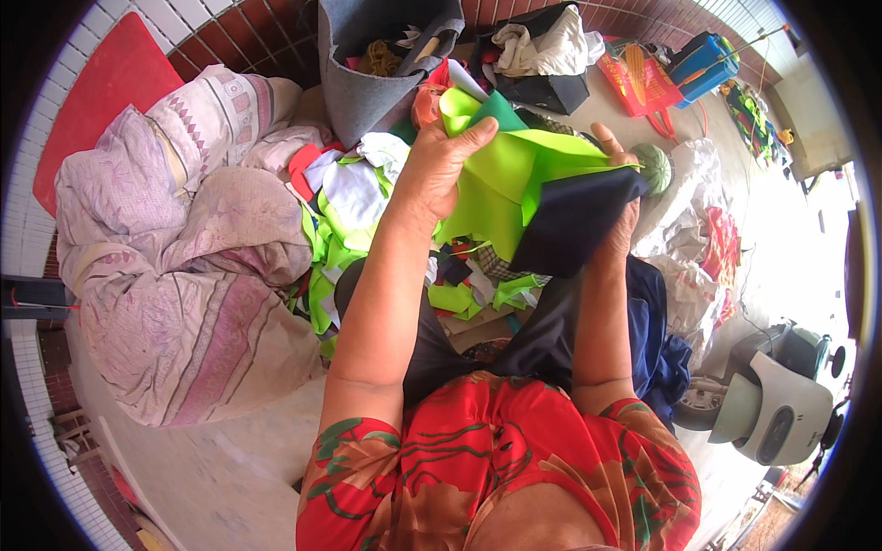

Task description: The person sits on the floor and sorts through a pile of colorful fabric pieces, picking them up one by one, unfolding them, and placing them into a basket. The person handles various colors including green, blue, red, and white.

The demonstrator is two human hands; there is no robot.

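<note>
Lime cloth (491,188) and navy cloth (571,219), between your hands: left hand (439,168) pinching the lime, right hand (627,219) grasping the navy. Step, seemingly: spreading pieces; next likely calls for steady two-handed grip.

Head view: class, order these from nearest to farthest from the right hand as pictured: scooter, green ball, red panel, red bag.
1. Green ball: just to the right of the right hand.
2. Red bag: farther up, toward the upper right.
3. Scooter: lower right.
4. Red panel: across at the upper left.
</note>
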